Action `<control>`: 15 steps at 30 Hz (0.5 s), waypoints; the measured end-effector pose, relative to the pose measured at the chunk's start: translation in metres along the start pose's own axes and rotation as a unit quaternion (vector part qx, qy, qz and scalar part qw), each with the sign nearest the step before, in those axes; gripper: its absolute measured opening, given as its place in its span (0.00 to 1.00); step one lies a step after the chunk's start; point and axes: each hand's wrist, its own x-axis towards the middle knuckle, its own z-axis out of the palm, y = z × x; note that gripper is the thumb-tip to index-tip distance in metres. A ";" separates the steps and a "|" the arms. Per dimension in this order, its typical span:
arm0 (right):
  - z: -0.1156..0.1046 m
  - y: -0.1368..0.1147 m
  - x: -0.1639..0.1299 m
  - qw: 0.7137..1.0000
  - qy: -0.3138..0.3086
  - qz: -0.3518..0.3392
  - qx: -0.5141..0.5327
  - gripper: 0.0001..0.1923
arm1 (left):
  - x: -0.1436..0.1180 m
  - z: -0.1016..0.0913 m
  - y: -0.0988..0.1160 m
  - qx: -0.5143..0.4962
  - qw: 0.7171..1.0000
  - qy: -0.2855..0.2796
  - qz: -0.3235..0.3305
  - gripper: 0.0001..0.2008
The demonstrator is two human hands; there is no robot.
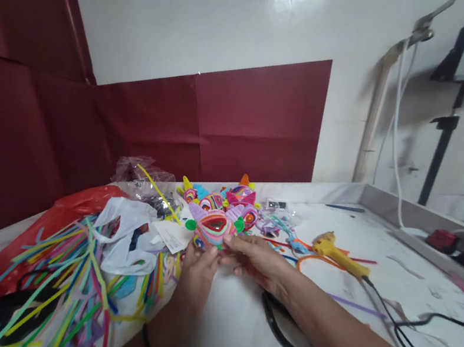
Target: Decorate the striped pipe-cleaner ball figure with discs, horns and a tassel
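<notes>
Between both hands I hold a colourful pipe-cleaner craft figure [214, 224], made of coiled pink, orange and purple strands round a dark red oval centre, with green discs at its sides. My left hand [198, 272] grips its lower edge, the thumb pressed on the front. From the right, my right hand [255, 258] pinches the figure's lower right side. Close behind it on the table lie several similar craft figures [244, 195]. Parts of the held figure's underside are hidden by my fingers.
Bundled pipe cleaners [79, 278], a white plastic bag [130, 239] and a red bag [41, 235] lie at the left. A yellow glue gun [340, 256] with a black cord rests at the right. A power strip [416, 233] stands near the raised table edge.
</notes>
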 end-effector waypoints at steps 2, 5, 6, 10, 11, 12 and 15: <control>0.002 0.000 0.000 1.000 0.006 0.004 0.016 0.14 | -0.001 0.000 -0.001 0.000 1.000 -0.002 0.001 0.34; 0.004 -0.001 -0.001 0.999 0.016 0.010 0.036 0.11 | -0.001 0.000 -0.001 0.006 1.000 0.001 -0.012 0.32; 0.004 -0.001 -0.001 0.999 0.018 0.012 0.041 0.10 | -0.001 -0.001 -0.001 0.006 1.000 0.002 -0.018 0.32; 0.006 0.000 -0.001 0.998 0.024 0.012 0.049 0.09 | 0.000 -0.004 -0.002 -0.004 0.999 -0.001 -0.033 0.31; 0.007 0.001 -0.001 0.998 0.026 0.012 0.048 0.09 | 0.000 -0.004 -0.002 -0.007 0.999 -0.005 -0.035 0.31; 0.008 0.002 -0.001 0.998 0.027 0.011 0.046 0.09 | 0.000 -0.004 -0.002 -0.009 0.999 -0.008 -0.037 0.31; 0.011 0.006 -0.002 0.999 0.034 0.007 0.041 0.09 | 0.000 -0.005 -0.002 -0.013 0.999 -0.006 -0.041 0.30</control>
